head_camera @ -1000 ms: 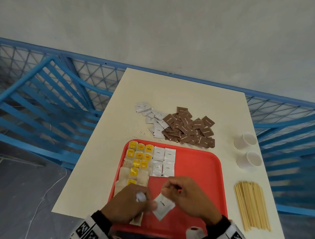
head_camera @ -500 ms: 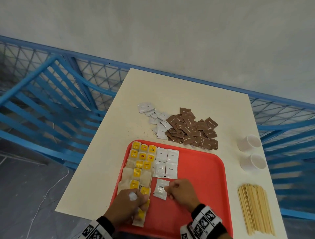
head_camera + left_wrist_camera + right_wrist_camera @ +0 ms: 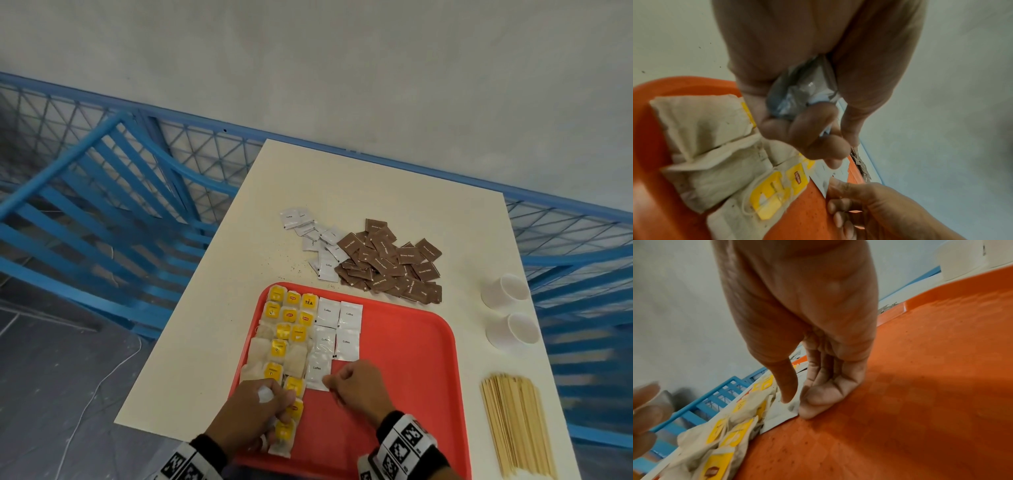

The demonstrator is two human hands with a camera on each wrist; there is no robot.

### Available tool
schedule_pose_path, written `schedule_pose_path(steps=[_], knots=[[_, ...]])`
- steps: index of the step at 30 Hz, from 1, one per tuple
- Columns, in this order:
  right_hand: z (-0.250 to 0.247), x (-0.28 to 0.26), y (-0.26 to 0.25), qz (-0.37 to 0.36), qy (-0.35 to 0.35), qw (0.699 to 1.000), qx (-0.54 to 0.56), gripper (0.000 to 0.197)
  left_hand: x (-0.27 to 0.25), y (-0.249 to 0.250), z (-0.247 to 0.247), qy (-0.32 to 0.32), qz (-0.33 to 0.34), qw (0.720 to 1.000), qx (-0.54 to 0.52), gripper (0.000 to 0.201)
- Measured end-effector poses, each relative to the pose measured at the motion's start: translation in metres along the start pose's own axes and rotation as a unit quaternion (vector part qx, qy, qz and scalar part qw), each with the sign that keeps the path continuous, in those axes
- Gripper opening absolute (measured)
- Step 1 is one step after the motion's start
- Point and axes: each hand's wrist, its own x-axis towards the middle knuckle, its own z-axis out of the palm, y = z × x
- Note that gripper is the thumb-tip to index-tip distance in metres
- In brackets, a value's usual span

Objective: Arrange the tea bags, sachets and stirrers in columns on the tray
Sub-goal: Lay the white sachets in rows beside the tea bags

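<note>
The right hand has its thumb and curled forefinger pinched on the near right corner of a white coffee sachet, which lies flat on the red tray as the fifth of its kind, just below the left of two short columns and touching the tea bags that fill the tray's left side. The left hand is closed round a small bundle of more sachets and sits over the near end of the tea bag columns (its knuckles may be touching them, though I cannot tell).

A sachet like this looks light, thin and glossy, so it probably slides easily on the tray's textured floor and would shift at a careless brush. The sealed edges and corners seem the stiffest part and the best place to pinch; the powder-filled middle is soft and would buckle. The tea bags are softer still, paper pouches with loose yellow tags on strings, easily snagged, so the sachet is best nudged from its right edge, away from them.

On the table beyond the tray's far edge lie loose white sachets and a heap of brown sugar sachets; the wooden stirrers sit near the table's right edge, untouched.
</note>
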Motion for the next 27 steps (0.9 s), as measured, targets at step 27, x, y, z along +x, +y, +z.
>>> schedule_pose_path(steps=[27], knots=[[-0.069,-0.073,-0.08,-0.15,-0.017,0.988,0.041,0.018,0.02,0.066,0.044,-0.055,0.054,0.976,-0.204,0.048]])
